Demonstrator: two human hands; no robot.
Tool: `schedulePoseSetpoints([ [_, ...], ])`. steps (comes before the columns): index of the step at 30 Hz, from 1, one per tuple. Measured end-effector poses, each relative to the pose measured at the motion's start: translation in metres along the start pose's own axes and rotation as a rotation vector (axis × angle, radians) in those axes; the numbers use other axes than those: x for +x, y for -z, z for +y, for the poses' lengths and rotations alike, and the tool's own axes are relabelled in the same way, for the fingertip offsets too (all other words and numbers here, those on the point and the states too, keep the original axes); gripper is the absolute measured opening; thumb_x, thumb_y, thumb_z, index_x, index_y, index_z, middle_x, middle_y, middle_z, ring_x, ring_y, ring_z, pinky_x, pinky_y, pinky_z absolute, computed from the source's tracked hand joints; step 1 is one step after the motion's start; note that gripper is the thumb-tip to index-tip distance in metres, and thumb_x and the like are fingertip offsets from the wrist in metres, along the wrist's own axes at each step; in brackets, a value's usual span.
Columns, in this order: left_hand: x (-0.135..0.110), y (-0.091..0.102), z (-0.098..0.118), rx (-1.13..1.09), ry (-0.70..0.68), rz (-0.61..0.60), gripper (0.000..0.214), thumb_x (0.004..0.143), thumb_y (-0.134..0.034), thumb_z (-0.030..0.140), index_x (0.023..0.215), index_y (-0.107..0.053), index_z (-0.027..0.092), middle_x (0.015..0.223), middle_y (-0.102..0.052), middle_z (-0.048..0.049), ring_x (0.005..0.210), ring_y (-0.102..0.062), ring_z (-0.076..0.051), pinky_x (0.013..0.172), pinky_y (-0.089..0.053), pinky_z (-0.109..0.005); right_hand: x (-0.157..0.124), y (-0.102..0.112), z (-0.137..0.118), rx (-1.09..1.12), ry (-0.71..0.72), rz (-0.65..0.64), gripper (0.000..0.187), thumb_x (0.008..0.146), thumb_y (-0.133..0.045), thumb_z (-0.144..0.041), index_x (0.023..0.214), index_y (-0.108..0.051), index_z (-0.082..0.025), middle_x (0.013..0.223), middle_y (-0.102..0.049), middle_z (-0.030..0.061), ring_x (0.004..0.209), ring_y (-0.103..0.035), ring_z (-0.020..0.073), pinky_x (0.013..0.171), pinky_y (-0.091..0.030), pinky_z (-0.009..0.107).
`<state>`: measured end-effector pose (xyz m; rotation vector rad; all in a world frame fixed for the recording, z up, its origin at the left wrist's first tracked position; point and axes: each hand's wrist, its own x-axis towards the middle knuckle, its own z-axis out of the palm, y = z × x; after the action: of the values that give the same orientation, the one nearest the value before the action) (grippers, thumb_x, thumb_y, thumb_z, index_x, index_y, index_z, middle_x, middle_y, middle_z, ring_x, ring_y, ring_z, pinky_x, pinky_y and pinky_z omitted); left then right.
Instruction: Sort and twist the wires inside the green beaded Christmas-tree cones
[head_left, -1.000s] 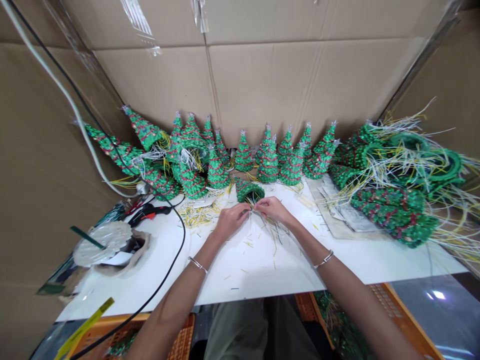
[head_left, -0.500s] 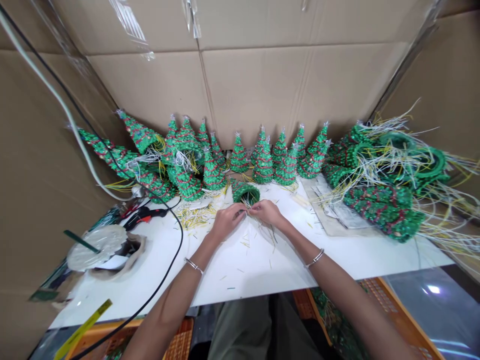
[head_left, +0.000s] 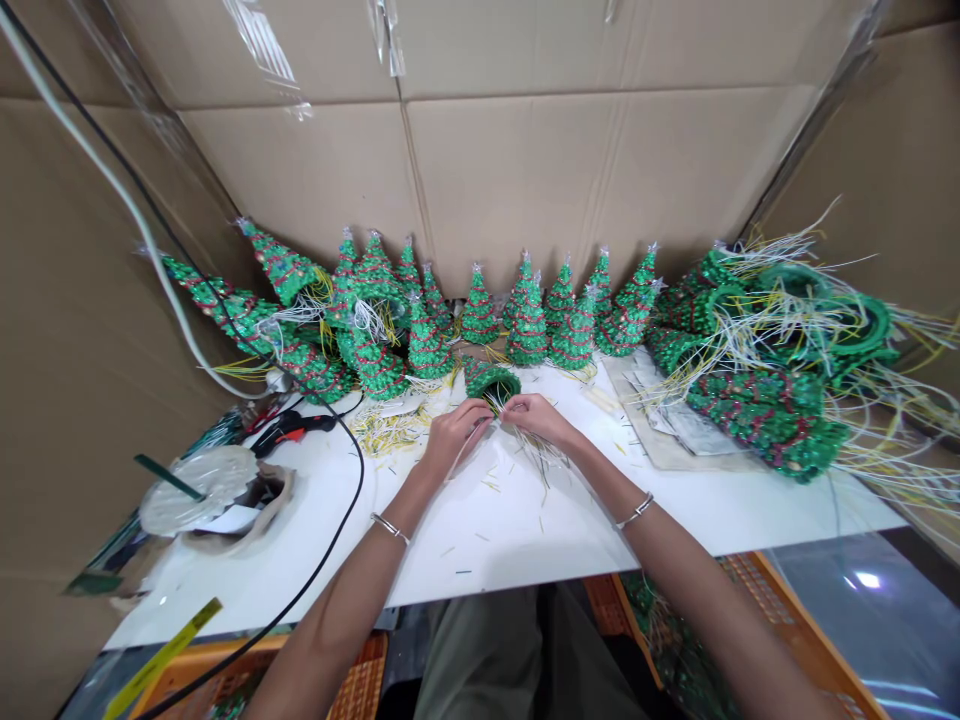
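Note:
A small green tinsel Christmas tree (head_left: 489,380) lies on its side at the table's far edge, with its open base facing me. A bundle of thin white and yellow wires (head_left: 536,458) runs from that base towards me. My left hand (head_left: 454,438) and my right hand (head_left: 534,420) pinch these wires just in front of the base, close together. A silver bangle circles each wrist. Many of the wires hang below my right hand, and my fingers hide their ends.
Several upright and toppled wired trees (head_left: 526,322) stand along the cardboard wall (head_left: 525,180). A heap of trees and wires (head_left: 765,420) lies right, over papers (head_left: 675,430). On the left are cut wire bits (head_left: 386,432), a glue gun (head_left: 289,430), and a black cable (head_left: 330,570) across the white table (head_left: 247,590).
My hands have drawn slightly apart along the wires, and the wires now fan out more. The whole view has shifted slightly. The tree has stayed in place on the table.

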<state>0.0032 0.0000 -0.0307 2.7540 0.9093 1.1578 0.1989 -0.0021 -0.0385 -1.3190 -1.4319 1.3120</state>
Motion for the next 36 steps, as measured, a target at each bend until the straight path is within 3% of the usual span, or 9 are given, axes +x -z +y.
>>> schedulePoseSetpoints([
  [3, 0.000, -0.002, -0.002, -0.007, -0.011, -0.030, 0.021, 0.095, -0.045, 0.027, 0.100, -0.064, 0.019, 0.106, -0.070, -0.0056, 0.093, -0.067, -0.013, 0.074, -0.051, -0.021, 0.000, -0.001, 0.001, -0.025, 0.017, -0.003, 0.026, 0.063, -0.067, -0.038, 0.072, -0.057, -0.016, 0.048, -0.041, -0.0093, 0.045, -0.033, 0.0066, 0.046, -0.022, 0.021],
  [6, -0.001, -0.007, -0.003, 0.025, 0.018, -0.038, 0.023, 0.095, -0.045, 0.029, 0.100, -0.065, 0.020, 0.098, -0.073, -0.0035, 0.084, -0.069, -0.012, 0.072, -0.051, -0.020, -0.001, 0.002, -0.002, -0.071, 0.085, 0.033, 0.026, 0.064, -0.067, -0.040, 0.072, -0.061, -0.016, 0.051, -0.040, -0.0085, 0.049, -0.034, 0.0075, 0.050, -0.024, 0.021],
  [9, 0.000, -0.014, -0.003, 0.075, 0.074, -0.016, 0.023, 0.094, -0.047, 0.032, 0.100, -0.066, 0.021, 0.092, -0.074, -0.0025, 0.077, -0.069, -0.012, 0.067, -0.050, -0.020, -0.003, 0.005, -0.008, -0.098, 0.138, 0.063, 0.028, 0.065, -0.067, -0.041, 0.072, -0.064, -0.015, 0.057, -0.048, -0.0055, 0.056, -0.039, 0.0090, 0.055, -0.030, 0.022],
  [15, 0.003, -0.022, 0.000, 0.069, 0.199, 0.023, 0.028, 0.092, -0.052, 0.036, 0.115, -0.056, 0.021, 0.086, -0.074, 0.0005, 0.069, -0.069, -0.014, 0.060, -0.048, -0.022, -0.007, 0.007, -0.014, -0.110, 0.173, 0.034, 0.031, 0.068, -0.067, -0.044, 0.076, -0.067, -0.014, 0.066, -0.055, -0.0024, 0.057, -0.039, 0.0092, 0.055, -0.031, 0.023],
  [20, 0.006, -0.022, 0.001, 0.208, 0.062, -0.028, 0.028, 0.094, -0.048, 0.028, 0.119, -0.059, 0.021, 0.088, -0.073, -0.0035, 0.069, -0.068, -0.014, 0.061, -0.047, -0.022, -0.009, 0.007, -0.013, -0.165, 0.216, -0.039, 0.029, 0.069, -0.066, -0.043, 0.074, -0.068, -0.014, 0.063, -0.049, -0.0030, 0.059, -0.038, 0.0099, 0.056, -0.030, 0.023],
  [25, 0.012, -0.016, 0.000, 0.297, -0.060, -0.040, 0.025, 0.094, -0.046, 0.021, 0.109, -0.065, 0.022, 0.088, -0.070, -0.0055, 0.077, -0.065, -0.015, 0.064, -0.046, -0.024, -0.008, 0.010, -0.008, -0.297, 0.254, -0.149, 0.026, 0.073, -0.060, -0.039, 0.065, -0.064, -0.015, 0.058, -0.044, -0.0042, 0.058, -0.036, 0.0095, 0.057, -0.028, 0.023],
  [29, 0.014, -0.012, -0.002, 0.293, -0.117, -0.063, 0.021, 0.093, -0.046, 0.019, 0.101, -0.065, 0.021, 0.096, -0.065, -0.0077, 0.085, -0.063, -0.016, 0.064, -0.046, -0.023, -0.011, 0.011, -0.012, -0.333, 0.253, -0.174, 0.027, 0.075, -0.059, -0.040, 0.067, -0.064, -0.015, 0.061, -0.049, -0.0035, 0.060, -0.039, 0.0098, 0.058, -0.030, 0.022],
  [32, 0.014, -0.011, -0.003, 0.224, -0.091, -0.037, 0.021, 0.094, -0.044, 0.020, 0.102, -0.063, 0.018, 0.102, -0.063, -0.0094, 0.086, -0.063, -0.016, 0.063, -0.047, -0.022, -0.015, 0.011, -0.018, -0.297, 0.186, -0.168, 0.039, 0.078, -0.057, -0.051, 0.068, -0.066, -0.014, 0.057, -0.047, -0.0036, 0.055, -0.038, 0.0096, 0.055, -0.029, 0.023],
  [36, 0.015, -0.012, -0.003, 0.017, -0.025, 0.034, 0.020, 0.096, -0.041, 0.021, 0.103, -0.059, 0.018, 0.109, -0.063, -0.0097, 0.094, -0.064, -0.016, 0.074, -0.050, -0.025, -0.016, 0.011, -0.021, -0.183, 0.099, -0.094, 0.061, 0.085, -0.040, -0.064, 0.067, -0.067, -0.013, 0.053, -0.049, -0.0007, 0.053, -0.043, 0.0112, 0.055, -0.033, 0.024],
])
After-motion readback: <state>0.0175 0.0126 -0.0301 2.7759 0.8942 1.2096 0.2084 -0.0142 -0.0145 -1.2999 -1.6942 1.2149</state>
